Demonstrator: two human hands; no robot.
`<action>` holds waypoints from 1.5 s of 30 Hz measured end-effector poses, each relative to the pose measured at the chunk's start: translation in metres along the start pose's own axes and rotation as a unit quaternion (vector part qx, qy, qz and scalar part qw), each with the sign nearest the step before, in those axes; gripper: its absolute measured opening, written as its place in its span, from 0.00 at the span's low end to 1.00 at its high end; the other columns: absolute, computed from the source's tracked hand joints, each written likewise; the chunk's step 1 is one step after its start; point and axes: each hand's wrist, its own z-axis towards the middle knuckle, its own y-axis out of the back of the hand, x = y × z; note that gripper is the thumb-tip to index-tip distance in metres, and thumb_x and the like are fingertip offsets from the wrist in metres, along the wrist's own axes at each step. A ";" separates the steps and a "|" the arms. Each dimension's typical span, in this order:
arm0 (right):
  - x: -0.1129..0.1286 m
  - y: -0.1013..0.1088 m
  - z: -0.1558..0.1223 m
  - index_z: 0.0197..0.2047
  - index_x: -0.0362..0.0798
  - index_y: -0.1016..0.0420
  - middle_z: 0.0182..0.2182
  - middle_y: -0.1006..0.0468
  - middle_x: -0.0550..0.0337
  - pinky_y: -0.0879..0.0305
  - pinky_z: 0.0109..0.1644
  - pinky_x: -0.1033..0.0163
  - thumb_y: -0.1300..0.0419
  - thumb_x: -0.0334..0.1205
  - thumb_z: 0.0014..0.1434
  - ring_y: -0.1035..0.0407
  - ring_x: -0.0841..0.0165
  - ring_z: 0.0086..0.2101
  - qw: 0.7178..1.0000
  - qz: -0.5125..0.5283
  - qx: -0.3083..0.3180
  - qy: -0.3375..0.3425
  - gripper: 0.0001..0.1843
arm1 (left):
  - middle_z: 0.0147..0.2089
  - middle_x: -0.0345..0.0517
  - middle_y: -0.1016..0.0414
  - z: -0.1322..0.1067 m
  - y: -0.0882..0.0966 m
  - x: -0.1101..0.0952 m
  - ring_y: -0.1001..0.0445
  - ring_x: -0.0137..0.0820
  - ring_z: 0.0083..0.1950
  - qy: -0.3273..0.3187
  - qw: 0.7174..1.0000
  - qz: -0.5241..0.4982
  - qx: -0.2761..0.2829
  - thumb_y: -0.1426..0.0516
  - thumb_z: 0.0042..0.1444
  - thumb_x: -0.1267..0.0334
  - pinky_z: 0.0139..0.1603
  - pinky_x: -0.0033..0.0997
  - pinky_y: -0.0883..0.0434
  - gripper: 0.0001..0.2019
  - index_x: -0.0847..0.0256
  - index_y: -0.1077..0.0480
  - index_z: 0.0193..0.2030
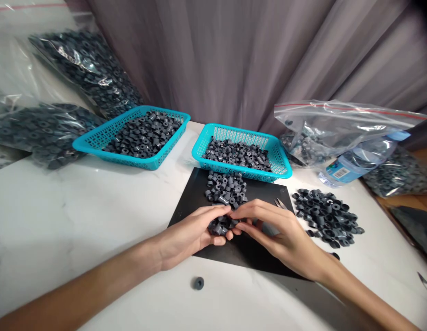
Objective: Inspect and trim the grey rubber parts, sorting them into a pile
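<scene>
The left hand [190, 232] is cupped around some small grey rings [220, 226] above the black mat [261, 259]. The right hand [282, 226] has its bent fingertips at them; whether it pinches one, one cannot tell. The step seems to be picking over this handful, and the next move calls for light fingers. The bottle [372, 156] carries a blue label [333, 172] with a barcode [347, 172]; no word is readable.

Both forearms [106, 276] angled inward, left hand [194, 230] cupped, right hand [284, 227] beside it, fingers [256, 210] bent.
</scene>
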 end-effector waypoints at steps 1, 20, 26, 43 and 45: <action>0.000 0.000 0.000 0.54 0.52 0.26 0.47 0.24 0.55 0.29 0.47 0.61 0.45 0.35 0.70 0.28 0.67 0.44 1.000 0.006 -0.005 -0.001 0.12 | 0.35 0.43 0.26 0.000 0.001 0.000 0.30 0.27 0.37 -0.004 1.000 0.000 0.005 0.41 0.63 0.58 0.35 0.26 0.39 0.10 0.64 0.24 0.38; 0.000 0.005 0.001 0.58 0.56 0.32 0.48 0.23 0.60 0.29 0.38 0.63 0.39 0.38 0.66 0.27 0.71 0.37 0.993 0.054 -0.035 -0.099 0.18 | 0.42 0.46 0.26 -0.001 0.004 -0.003 0.30 0.29 0.42 -0.004 0.997 0.043 0.059 0.41 0.63 0.59 0.42 0.28 0.36 0.10 0.64 0.24 0.43; 0.010 -0.005 -0.003 0.44 0.52 0.27 0.37 0.24 0.61 0.33 0.34 0.65 0.37 0.43 0.65 0.31 0.71 0.32 0.990 0.032 -0.122 -0.065 0.07 | 0.41 0.46 0.28 0.001 0.006 -0.009 0.31 0.28 0.41 -0.042 0.998 0.034 0.034 0.41 0.63 0.60 0.37 0.24 0.36 0.09 0.64 0.24 0.40; 0.007 -0.034 -0.004 0.46 0.51 0.26 0.41 0.24 0.59 0.32 0.37 0.65 0.40 0.38 0.67 0.30 0.71 0.35 0.993 0.012 -0.107 -0.047 0.05 | 0.32 0.39 0.38 0.003 0.010 -0.013 0.46 0.22 0.27 -0.083 0.993 0.089 0.005 0.49 0.64 0.62 0.23 0.21 0.50 0.11 0.64 0.27 0.40; 0.006 -0.028 -0.002 0.43 0.50 0.26 0.38 0.22 0.60 0.31 0.36 0.65 0.40 0.39 0.66 0.28 0.71 0.34 0.986 0.016 -0.154 -0.069 0.04 | 0.32 0.40 0.37 0.002 0.009 -0.012 0.45 0.23 0.28 -0.083 0.991 0.106 0.005 0.48 0.64 0.61 0.24 0.22 0.50 0.11 0.64 0.26 0.41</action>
